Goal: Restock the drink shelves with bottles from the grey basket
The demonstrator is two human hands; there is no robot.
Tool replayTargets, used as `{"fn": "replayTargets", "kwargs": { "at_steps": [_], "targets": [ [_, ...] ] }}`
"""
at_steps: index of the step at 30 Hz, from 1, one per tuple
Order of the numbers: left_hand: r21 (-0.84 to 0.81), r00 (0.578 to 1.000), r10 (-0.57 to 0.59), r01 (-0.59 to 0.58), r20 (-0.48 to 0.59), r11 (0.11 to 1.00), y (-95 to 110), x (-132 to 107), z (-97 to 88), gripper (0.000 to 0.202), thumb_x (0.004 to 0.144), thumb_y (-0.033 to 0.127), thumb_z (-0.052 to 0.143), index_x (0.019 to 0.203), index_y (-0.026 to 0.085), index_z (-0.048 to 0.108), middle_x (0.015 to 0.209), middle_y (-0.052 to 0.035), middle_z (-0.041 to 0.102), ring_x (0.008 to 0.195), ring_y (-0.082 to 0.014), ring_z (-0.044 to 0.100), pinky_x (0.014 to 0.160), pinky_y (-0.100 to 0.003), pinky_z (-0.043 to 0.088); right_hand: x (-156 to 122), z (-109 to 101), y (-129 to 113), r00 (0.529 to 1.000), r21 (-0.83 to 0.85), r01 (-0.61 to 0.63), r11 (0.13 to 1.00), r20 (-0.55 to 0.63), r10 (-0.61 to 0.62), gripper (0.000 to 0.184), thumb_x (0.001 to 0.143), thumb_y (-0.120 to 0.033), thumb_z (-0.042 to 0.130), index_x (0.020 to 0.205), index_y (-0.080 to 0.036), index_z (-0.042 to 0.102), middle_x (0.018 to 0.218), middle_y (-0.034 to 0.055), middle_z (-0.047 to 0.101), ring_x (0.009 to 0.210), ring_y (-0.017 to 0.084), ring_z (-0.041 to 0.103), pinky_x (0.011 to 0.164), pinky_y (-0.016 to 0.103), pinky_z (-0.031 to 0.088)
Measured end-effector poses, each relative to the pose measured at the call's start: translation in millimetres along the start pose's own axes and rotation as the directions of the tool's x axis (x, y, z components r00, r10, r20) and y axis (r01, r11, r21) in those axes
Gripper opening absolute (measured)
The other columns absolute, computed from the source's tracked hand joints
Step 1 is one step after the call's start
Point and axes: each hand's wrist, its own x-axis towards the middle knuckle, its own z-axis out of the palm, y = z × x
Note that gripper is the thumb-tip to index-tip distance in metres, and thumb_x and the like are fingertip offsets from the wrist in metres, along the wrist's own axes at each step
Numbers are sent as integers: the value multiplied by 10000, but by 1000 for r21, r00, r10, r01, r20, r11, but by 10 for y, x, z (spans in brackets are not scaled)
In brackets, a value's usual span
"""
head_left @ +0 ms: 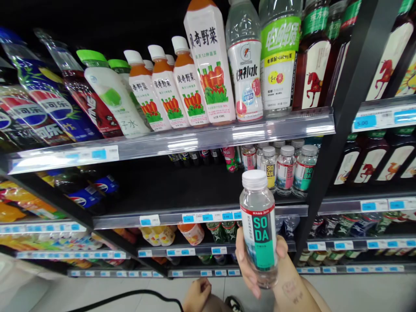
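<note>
A clear bottle of soda water (pixel 260 234) with a white cap and a green "SODA" label is upright in front of the shelves. My right hand (pixel 248 264) is wrapped round its lower half, fingers on the left side and thumb on the right. Low in the view, beside my leg, my left hand (pixel 197 294) is curled closed, and nothing shows in it. Behind the held bottle, similar soda water bottles (pixel 304 171) with green, pink and yellow labels stand at the right end of the middle shelf.
The upper shelf (pixel 182 141) carries several juice bottles (pixel 212 65), a Gatorade bottle (pixel 245 65) and colas (pixel 48 95). Lower shelves with price tags hold more drinks. A black upright (pixel 344 108) divides the bays. A black cable (pixel 130 294) crosses above the tiled floor (pixel 78 292).
</note>
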Motion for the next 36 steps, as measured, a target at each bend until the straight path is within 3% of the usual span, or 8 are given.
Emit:
{"fn": "replayTargets", "kwargs": {
  "at_steps": [6, 11, 15, 18, 20, 22, 29, 36],
  "targets": [
    [4, 1000, -14, 14, -1, 1000, 66, -28, -33, 228, 710, 430, 462, 641, 215, 495, 662, -41, 558, 717, -212, 531, 710, -325, 361, -108, 141, -74, 957, -155, -64, 986, -291, 16, 662, 694, -507, 833, 1141, -106, 557, 780, 101, 687, 587, 248, 695, 483, 321, 585],
    [-22, 1000, -6, 6, 5, 1000, 130, -56, -60, 234, 722, 427, 472, 632, 213, 496, 653, -40, 553, 709, -213, 531, 715, -330, 374, 42, 503, -222, 666, -433, -313, 845, -735, -130, 642, 676, -501, 891, 1093, -112, 597, 780, 78, 691, 595, 211, 680, 521, 276, 542],
    [-24, 1000, -25, 24, -7, 999, 195, -74, -74, 212, 714, 401, 477, 624, 211, 506, 651, -46, 572, 707, -215, 539, 711, -332, 371, 229, 603, -240, 396, -634, -648, 422, -754, -525, 513, 746, -503, 890, 1027, -161, 630, 806, 23, 678, 681, 159, 615, 628, 258, 484],
    [-10, 999, -38, 38, -15, 999, 259, -94, -88, 206, 717, 387, 485, 613, 211, 506, 646, -39, 575, 703, -208, 543, 707, -323, 372, 301, 516, -170, 316, -541, -836, 88, -608, -729, 452, 802, -562, 833, 940, -186, 623, 797, 7, 674, 695, 160, 580, 670, 272, 435],
    [1, 999, -43, 43, -15, 999, 291, -105, -97, 202, 719, 380, 496, 606, 213, 493, 632, -28, 559, 692, -199, 537, 705, -314, 374, 313, 430, -106, 263, -482, -876, 34, -534, -803, 469, 802, -598, 811, 930, -197, 603, 784, 4, 673, 691, 177, 587, 669, 283, 428],
    [7, 999, -43, 43, -8, 999, 307, -114, -104, 200, 727, 370, 496, 602, 215, 479, 623, -20, 544, 685, -193, 529, 703, -309, 374, 310, 362, -53, 252, -522, -851, 58, -503, -826, 461, 818, -590, 791, 969, -200, 598, 816, 14, 679, 725, 194, 604, 689, 292, 445],
    [16, 999, -37, 37, -2, 999, 321, -131, -124, 189, 765, 321, 478, 615, 209, 501, 617, -6, 549, 684, -181, 535, 712, -298, 375, 325, 355, -34, 410, -764, -614, 201, -526, -745, 426, 894, -446, 694, 1188, -186, 529, 1128, 99, 669, 945, 228, 647, 820, 330, 522],
    [1, 1000, -24, 24, 14, 1000, 298, -109, -115, 242, 780, 360, 474, 662, 185, 592, 645, -20, 586, 698, -187, 543, 710, -308, 374, 272, 219, -120, 438, -553, -786, -278, -180, -881, 535, 914, -455, 727, 1329, -199, 507, 1310, 143, 540, 1228, 294, 534, 1055, 451, 444]
  ]
}}
